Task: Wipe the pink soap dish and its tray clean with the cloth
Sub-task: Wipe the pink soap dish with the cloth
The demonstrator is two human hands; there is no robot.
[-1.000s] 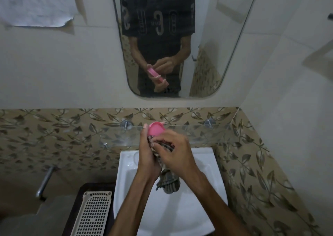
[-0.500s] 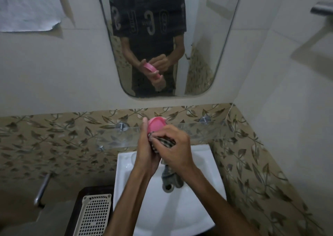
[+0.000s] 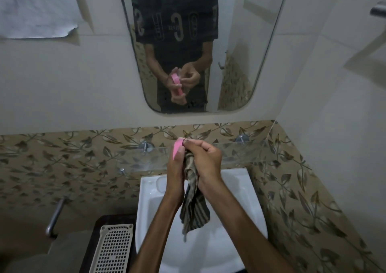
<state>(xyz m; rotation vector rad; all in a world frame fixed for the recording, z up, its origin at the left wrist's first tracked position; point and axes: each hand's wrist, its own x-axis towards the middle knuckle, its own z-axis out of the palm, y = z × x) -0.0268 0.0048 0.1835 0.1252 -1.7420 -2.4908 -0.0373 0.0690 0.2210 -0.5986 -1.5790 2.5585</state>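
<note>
Right hand [image 3: 205, 161]: fingers curled, pinching the striped cloth [image 3: 193, 206] against the top edge of the pink soap dish [image 3: 177, 148]. Left hand [image 3: 175, 168]: fingers closed around the dish, holding it upright and edge-on to the viewer. Both hands are raised above the white sink [image 3: 208, 241], in front of the glass shelf [image 3: 240, 153]. The cloth's loose end hangs down between the wrists. A mirror [image 3: 240, 64] on the wall reflects the hands. A white perforated tray [image 3: 111, 249] lies left of the sink.
</note>
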